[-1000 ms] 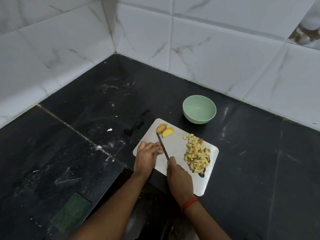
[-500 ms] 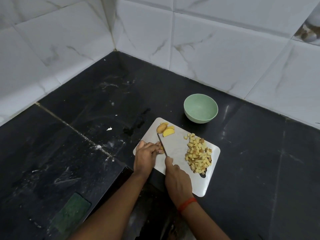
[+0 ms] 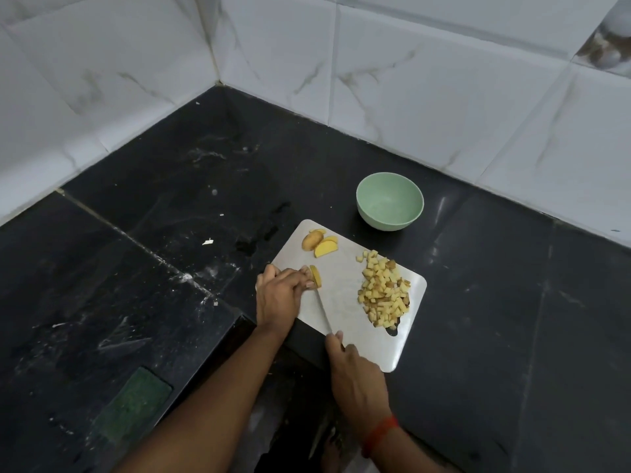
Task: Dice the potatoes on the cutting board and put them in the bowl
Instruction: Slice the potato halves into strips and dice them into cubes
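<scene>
Black stone countertop [image 3: 478, 302] meets white marbled wall tiles in a corner, and the work sits on a pale cutting board [image 3: 345, 302] that overhangs the counter's front edge. At the board's left edge the left hand [image 3: 280, 295] curls its fingers over a potato piece [image 3: 316, 275], pinning it so that it cannot slide under the blade. The right hand [image 3: 358, 380], at the board's near edge, is closed round the handle of a knife [image 3: 324, 312]. The blade runs across the board to that piece, set up, I judge, for the next cut. On the board's right half lies a heap of diced potato [image 3: 384, 291], apparently kept clear of the cutting spot. At its far-left corner wait uncut potato slices [image 3: 319, 242]. Just beyond the board's far edge stands the green bowl [image 3: 386, 223], empty, near enough for an easy transfer.
</scene>
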Available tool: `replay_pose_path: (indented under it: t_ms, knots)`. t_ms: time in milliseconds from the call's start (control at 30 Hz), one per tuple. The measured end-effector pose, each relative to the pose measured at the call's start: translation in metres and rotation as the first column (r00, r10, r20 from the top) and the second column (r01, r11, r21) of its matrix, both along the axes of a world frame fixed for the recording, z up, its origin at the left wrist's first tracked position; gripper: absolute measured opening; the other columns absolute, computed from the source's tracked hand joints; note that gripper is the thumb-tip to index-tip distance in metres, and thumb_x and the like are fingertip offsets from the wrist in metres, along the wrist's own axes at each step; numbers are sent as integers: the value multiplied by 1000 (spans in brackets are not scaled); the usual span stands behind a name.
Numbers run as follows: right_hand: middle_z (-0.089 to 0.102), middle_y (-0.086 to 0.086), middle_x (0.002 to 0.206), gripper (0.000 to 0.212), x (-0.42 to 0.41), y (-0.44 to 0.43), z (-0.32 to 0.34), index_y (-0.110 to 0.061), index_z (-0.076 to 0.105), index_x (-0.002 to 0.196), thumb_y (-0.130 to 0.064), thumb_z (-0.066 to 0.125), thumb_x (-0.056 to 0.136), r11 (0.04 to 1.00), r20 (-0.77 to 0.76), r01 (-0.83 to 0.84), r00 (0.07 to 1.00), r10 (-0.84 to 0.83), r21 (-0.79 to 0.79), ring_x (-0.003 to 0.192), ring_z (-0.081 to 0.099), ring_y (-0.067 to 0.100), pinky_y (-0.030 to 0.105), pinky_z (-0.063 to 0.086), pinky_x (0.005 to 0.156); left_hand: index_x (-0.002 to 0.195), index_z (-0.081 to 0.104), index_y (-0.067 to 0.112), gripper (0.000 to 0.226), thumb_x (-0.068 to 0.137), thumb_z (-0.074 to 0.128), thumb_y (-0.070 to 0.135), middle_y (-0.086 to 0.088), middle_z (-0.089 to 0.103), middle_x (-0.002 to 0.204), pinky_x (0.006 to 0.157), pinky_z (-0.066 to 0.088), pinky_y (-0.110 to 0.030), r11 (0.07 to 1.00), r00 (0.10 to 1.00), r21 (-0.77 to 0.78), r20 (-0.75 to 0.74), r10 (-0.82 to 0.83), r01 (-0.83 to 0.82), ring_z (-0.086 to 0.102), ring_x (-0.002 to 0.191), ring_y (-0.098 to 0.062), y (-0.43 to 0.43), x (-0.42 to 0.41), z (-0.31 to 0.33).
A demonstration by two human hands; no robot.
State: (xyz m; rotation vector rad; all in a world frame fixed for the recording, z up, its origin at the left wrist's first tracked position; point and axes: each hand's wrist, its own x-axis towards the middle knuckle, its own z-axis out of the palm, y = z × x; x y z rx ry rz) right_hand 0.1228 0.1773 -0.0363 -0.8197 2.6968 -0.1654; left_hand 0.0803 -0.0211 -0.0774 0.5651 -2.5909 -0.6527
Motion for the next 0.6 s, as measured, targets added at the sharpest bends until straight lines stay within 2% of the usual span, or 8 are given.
replay_pose_path:
  t_ms: [67, 167, 233, 367, 500, 600]
  knots:
    - [65, 3, 94, 35, 11, 11, -2, -18, 33, 133, -15, 36, 98, 998, 18, 54, 998, -54, -41, 69, 67, 26, 37, 51, 55, 78, 74, 25, 10, 86, 78, 29, 16, 72, 84, 77, 38, -36, 998, 1000, 61, -13, 2, -1, 38, 80, -13, -1, 0, -1]
    - [63, -3, 81, 5, 9, 17, -4, -27, 27, 105, -27, 32, 104, 970, 49, 159, 987, -153, -184, 64, 63, 24, 41, 54, 58, 79, 76, 26, 9, 86, 78, 31, 17, 71, 82, 80, 38, -34, 992, 1000, 127, -26, 10, -7, 37, 79, -12, 0, 1, 2]
    - [60, -5, 75, 13, 4, 10, -2, -28, 23, 96, -32, 29, 106, 949, 28, 193, 981, -192, -251, 59, 61, 23, 42, 54, 58, 82, 77, 25, 8, 87, 77, 31, 17, 71, 82, 80, 39, -35, 991, 999, 137, -30, 10, -6, 38, 79, -12, 1, 2, 3]
    - [59, -2, 68, 16, -13, -20, -2, -23, 30, 97, -35, 31, 107, 907, -47, 213, 968, -246, -364, 54, 60, 25, 38, 49, 50, 86, 78, 22, 9, 88, 75, 30, 14, 72, 83, 75, 43, -37, 997, 1000, 70, -19, 10, -8, 39, 79, -13, 2, 4, 6]
    - [63, 0, 75, 17, -24, -40, -2, -20, 37, 103, -34, 28, 108, 926, -15, 205, 975, -221, -318, 61, 62, 26, 34, 40, 52, 79, 76, 20, 9, 87, 76, 24, 12, 70, 79, 71, 43, -39, 1000, 999, 25, -32, 1, 0, 40, 77, -15, 3, 5, 8]
    - [61, 0, 73, 7, -23, -43, -6, -22, 33, 102, -27, 34, 107, 931, -23, 206, 975, -223, -301, 58, 61, 27, 33, 39, 50, 78, 76, 20, 13, 89, 73, 25, 12, 69, 76, 71, 43, -38, 1000, 999, 29, -30, 12, -11, 39, 76, -15, 2, 6, 7]
